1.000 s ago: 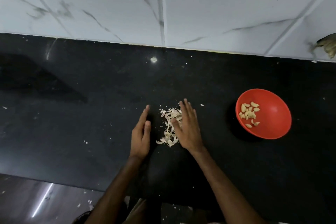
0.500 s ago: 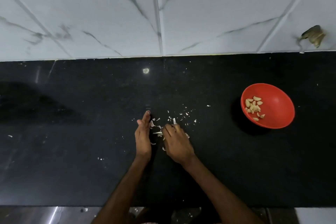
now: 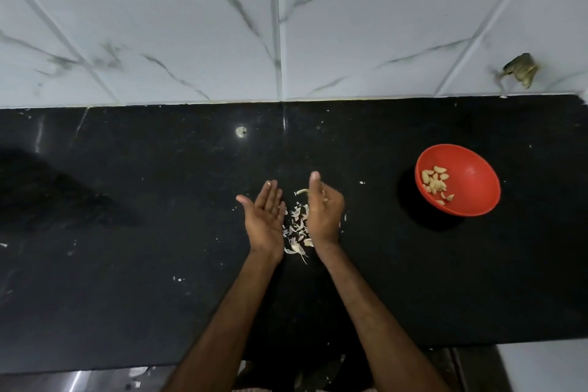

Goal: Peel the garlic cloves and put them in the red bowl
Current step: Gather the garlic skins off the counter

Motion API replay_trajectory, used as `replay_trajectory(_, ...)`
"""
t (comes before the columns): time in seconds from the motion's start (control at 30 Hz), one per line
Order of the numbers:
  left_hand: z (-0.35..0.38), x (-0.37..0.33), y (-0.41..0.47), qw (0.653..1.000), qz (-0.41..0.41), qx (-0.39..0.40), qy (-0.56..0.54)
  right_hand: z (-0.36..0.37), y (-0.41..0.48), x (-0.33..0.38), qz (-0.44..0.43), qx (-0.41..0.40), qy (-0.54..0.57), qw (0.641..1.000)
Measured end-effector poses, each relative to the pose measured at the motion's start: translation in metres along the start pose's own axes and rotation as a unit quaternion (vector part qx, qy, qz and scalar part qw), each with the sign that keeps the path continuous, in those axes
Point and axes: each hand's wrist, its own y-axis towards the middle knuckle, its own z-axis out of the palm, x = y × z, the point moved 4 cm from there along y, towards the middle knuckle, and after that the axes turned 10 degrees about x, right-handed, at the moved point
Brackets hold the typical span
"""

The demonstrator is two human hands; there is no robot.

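Head view: the peeled garlic cloves [image 3: 434,183] lie in the red bowl [image 3: 471,188] at 3 o'clock, so the peeling seems done. Only skins [image 3: 297,226] lie on the surface [image 3: 159,232] between the hands. The left grip [image 3: 265,219] is flat and open. The right grip [image 3: 324,210] is loosely curled, and I cannot tell if it holds anything.

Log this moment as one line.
left hand: open | right hand: open | garlic peels: piled between hands | peeled cloves: in red bowl
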Motion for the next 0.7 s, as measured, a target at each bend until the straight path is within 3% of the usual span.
replay_trajectory(0.1, 0.020, 0.001, -0.003, 0.994, -0.068, 0.038, -0.076, 0.022, -0.017, 0.007, 0.024, 0.033, 0.005, 0.999)
replay_trajectory(0.23, 0.032, -0.011, -0.008, 0.985, -0.126, 0.108, -0.055, 0.030, -0.031, 0.006, -0.010, 0.097, -0.109, 0.989)
replay_trajectory(0.37, 0.031, -0.012, -0.003, 0.984, -0.140, 0.095, -0.052, 0.034, -0.025, -0.004, 0.003, 0.192, -0.146, 0.970)
replay_trajectory(0.5, 0.038, -0.001, -0.008, 0.976, -0.166, 0.076, -0.119, 0.040, -0.017, -0.013, -0.048, 0.065, -0.311, 0.947)
replay_trajectory(0.6, 0.046, -0.002, -0.012, 0.970, -0.150, 0.112, -0.158, 0.041, -0.010, -0.012, -0.120, 0.154, -0.371, 0.908)
replay_trajectory(0.7, 0.049, -0.006, -0.009, 0.962, -0.142, 0.161, -0.170, 0.032, -0.007, 0.011, -0.144, 0.174, -0.381, 0.896)
